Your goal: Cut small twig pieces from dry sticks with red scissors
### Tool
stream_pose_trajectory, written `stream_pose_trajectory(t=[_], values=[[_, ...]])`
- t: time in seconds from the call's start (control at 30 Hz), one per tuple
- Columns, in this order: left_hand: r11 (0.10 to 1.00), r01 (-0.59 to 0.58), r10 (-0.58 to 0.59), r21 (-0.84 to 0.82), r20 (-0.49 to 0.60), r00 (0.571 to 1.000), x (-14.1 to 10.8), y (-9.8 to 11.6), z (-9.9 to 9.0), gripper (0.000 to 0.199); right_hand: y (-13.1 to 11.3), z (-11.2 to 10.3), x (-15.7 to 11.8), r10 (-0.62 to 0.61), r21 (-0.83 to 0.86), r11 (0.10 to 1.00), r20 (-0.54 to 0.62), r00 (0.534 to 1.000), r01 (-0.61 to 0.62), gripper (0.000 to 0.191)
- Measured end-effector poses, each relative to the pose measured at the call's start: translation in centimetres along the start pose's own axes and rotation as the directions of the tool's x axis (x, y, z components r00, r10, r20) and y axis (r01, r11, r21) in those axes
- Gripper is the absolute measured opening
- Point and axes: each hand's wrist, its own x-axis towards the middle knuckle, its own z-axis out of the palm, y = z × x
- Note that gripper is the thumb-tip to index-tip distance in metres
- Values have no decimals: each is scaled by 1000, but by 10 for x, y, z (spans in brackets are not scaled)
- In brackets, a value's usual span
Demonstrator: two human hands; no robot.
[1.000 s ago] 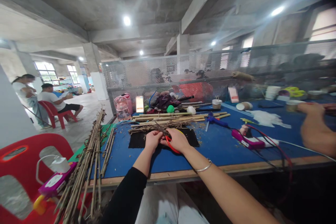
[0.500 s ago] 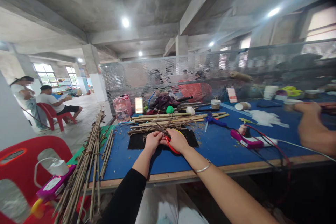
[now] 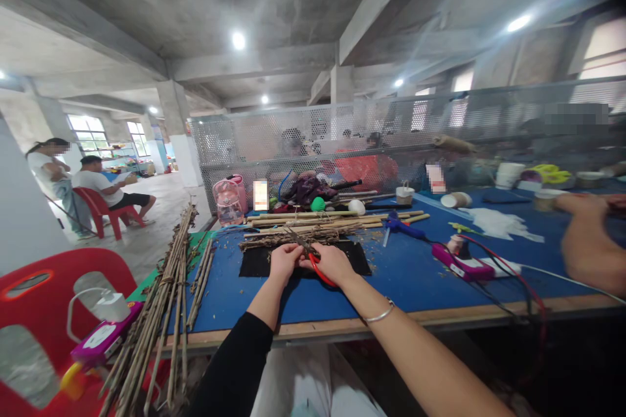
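Observation:
My right hand (image 3: 333, 263) is closed around a pair of scissors (image 3: 320, 271) with a red handle. Their dark blades point away from me, to the upper left, and look parted. Close beside the blades, my left hand (image 3: 285, 261) is closed in a pinch; whatever lies between its fingertips is too small to make out. Under both hands a black mat (image 3: 253, 264) lies on the blue tabletop (image 3: 293, 305). Just beyond them a bundle of thin dry twigs (image 3: 259, 243) rests across the mat's far edge, with longer pale sticks (image 3: 386, 218) behind it.
Long tied stalks (image 3: 163, 287) lean over the table's left end beside a red chair (image 3: 44, 287). Rightward are a blue glue gun (image 3: 405, 228), a purple power strip (image 3: 462, 265) with cables, and a co-worker's arm (image 3: 587, 241). A mesh partition (image 3: 254, 143) stands behind.
The scissor blades look wider apart, and the yellow on the handle no longer shows. Both hands stay almost in place. The view has shifted slightly.

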Motion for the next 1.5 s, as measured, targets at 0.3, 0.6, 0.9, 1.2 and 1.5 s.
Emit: stream_pose_trajectory(t=[0.3,0.6,0.9,1.2,1.5], values=[[991,-77,83,105,-51,995,2,-3,-1,20,-2,-1,0,-52,-23,998,-38,998,51,50],[984,64,-37,-168,158,987,-3,3,0,35,-3,-5,0,-21,115,993,-46,999,26,40],[999,23,-22,-31,23,999,3,-5,-1,30,1,3,3,-76,20,997,-94,993,78,49],[997,-47,47,56,-16,999,2,-3,0,19,0,4,3,-57,43,997,-88,994,61,48],[1000,-24,25,17,-52,998,1,0,0,17,0,1,2,-6,115,993,8,1000,5,40]])
